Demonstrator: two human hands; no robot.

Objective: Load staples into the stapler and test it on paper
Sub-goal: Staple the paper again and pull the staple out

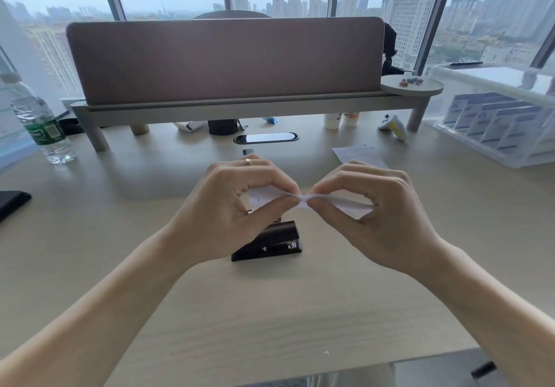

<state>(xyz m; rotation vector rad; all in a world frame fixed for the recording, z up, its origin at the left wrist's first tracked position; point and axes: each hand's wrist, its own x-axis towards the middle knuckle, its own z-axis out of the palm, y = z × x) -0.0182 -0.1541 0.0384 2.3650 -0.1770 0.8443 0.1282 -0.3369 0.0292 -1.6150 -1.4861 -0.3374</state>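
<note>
A small white piece of paper (303, 200) is held above the desk between both hands. My left hand (237, 206) pinches its left part with thumb and fingers. My right hand (375, 209) pinches it just right of the middle, where the paper is squeezed narrow. A black stapler (270, 242) lies on the wooden desk (270, 311) right under my left hand, its front metal end facing right. Part of the stapler is hidden behind my left hand. A small dark object (247, 152) lies on the desk beyond my left hand.
Another white sheet (357, 154) lies beyond my right hand. A water bottle (42, 125) stands far left, a clear plastic organiser (495, 119) far right. A raised shelf with a pink divider (225, 59) spans the back. A dark flat item (12, 203) sits at the left edge.
</note>
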